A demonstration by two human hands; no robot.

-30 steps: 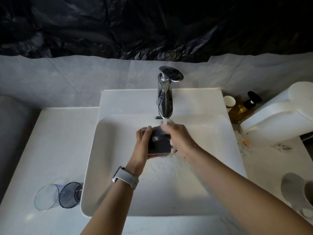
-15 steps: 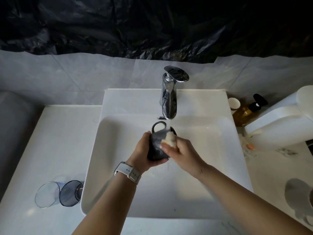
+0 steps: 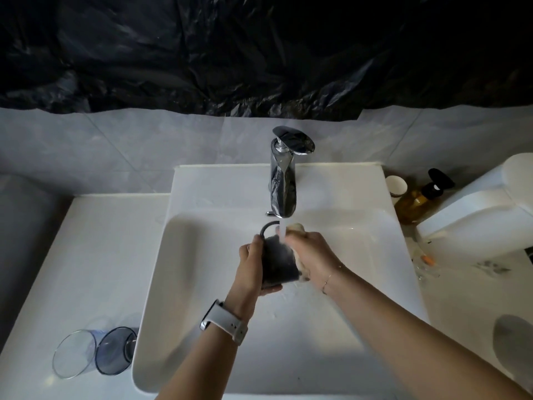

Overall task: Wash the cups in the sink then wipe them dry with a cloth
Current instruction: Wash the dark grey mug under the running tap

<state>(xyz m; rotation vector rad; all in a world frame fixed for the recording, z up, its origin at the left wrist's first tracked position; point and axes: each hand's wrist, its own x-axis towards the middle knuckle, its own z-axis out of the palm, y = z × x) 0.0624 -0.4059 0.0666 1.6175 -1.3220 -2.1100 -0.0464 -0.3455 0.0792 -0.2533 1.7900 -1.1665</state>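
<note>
— Cups first: where was the one being washed?

— A dark mug [image 3: 279, 262] was held over the white sink [image 3: 202, 313], right under the chrome faucet [image 3: 284, 180]. Water [image 3: 282, 230] ran down onto it, beside its looped handle.

— Which hand had it?

— The left hand [image 3: 253, 268], with a pale watch [image 3: 223, 321] on the wrist, was wrapped round the mug's left side. The right hand [image 3: 313, 255] was curled round a pale sponge [image 3: 297, 228] pressed against the mug's right side; motion blur hid the finer finger detail.

— And the other cups?

— Two lay on their sides on the counter [image 3: 95, 255] left of the sink, touching each other: a clear glass [image 3: 73, 353] and a smoky blue cup [image 3: 115, 349], the latter just beside the basin's edge.

— Anything on the right?

— An amber pump bottle [image 3: 418, 200] next to a small white cup [image 3: 396, 184], and a large white appliance [image 3: 490, 209] behind them.
</note>
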